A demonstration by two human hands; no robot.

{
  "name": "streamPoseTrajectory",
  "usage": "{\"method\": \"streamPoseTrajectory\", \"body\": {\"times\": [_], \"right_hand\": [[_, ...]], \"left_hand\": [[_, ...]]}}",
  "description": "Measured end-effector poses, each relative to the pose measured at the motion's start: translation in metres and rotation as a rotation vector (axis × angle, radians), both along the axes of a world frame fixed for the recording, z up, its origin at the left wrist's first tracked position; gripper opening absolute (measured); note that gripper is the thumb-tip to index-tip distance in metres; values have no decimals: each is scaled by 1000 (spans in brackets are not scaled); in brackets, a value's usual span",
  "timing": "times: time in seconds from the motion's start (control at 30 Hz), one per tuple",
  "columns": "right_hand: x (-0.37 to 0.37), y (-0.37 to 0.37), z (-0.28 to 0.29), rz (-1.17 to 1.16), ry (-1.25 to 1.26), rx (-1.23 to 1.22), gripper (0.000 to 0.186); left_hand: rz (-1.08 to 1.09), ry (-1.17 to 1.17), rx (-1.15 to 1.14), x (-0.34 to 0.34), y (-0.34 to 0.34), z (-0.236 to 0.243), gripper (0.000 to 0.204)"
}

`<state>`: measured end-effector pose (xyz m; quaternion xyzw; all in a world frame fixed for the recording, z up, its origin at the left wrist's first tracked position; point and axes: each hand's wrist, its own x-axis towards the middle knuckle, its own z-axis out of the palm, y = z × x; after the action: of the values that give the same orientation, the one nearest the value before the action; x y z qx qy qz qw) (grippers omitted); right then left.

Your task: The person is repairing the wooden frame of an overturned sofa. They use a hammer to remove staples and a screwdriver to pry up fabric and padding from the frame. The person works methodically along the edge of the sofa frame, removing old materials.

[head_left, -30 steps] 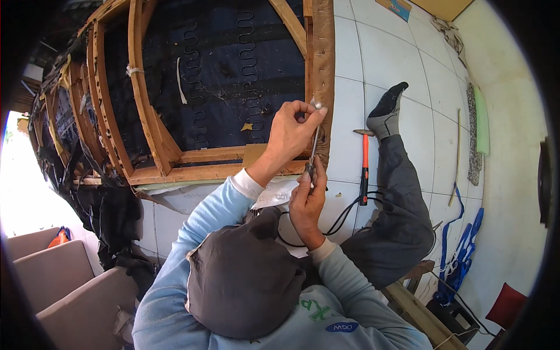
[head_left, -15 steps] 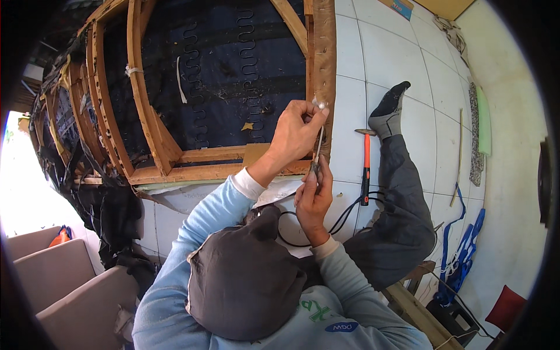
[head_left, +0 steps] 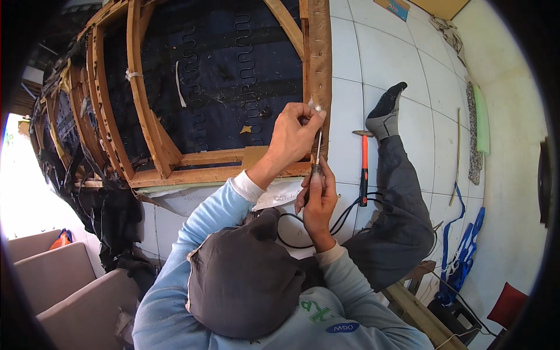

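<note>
My left hand [head_left: 291, 134] is closed in a pinch at the brown-covered edge [head_left: 319, 55] of a wooden furniture frame. A small white tuft [head_left: 317, 107] shows at its fingertips. Just below, my right hand [head_left: 318, 201] grips the dark handle of a screwdriver-like tool [head_left: 319, 143]. The thin metal shaft points away from me, its far end close to the left fingertips. That tip is hard to make out. A row of staples or tacks runs along the brown edge.
Inside the wooden frame [head_left: 135, 76] are zigzag springs [head_left: 244, 52] over dark cloth. A hammer [head_left: 364, 169] with an orange-and-black handle lies on white tiles beside my outstretched leg [head_left: 402, 186]. Black cable [head_left: 344, 219] curls near my right hand. Blue straps [head_left: 466, 251] lie at the right.
My right hand has turned slightly, showing more of the tool's handle, and the shaft stands straighter. My left hand keeps its pinch at almost the same spot. The view has shifted a little.
</note>
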<state>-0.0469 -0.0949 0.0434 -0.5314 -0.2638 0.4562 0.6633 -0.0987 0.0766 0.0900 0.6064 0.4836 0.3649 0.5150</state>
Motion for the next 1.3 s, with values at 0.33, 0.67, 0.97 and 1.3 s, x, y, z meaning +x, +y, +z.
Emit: {"method": "streamPoseTrajectory", "body": {"times": [0.33,0.67,0.97,1.3], "right_hand": [[23,28,1,32,-120,15,48],[9,41,-38,-180,-459,89,41],[29,43,-23,-95,-332,1,41],[88,59,-19,-97,-1063,252,37]], "left_hand": [[-15,14,48,-1,0,-13,39],[-20,37,62,-4,-1,-6,44],[-25,-12,-14,0,-3,-12,40],[26,20,148,12,-8,-18,34]]}}
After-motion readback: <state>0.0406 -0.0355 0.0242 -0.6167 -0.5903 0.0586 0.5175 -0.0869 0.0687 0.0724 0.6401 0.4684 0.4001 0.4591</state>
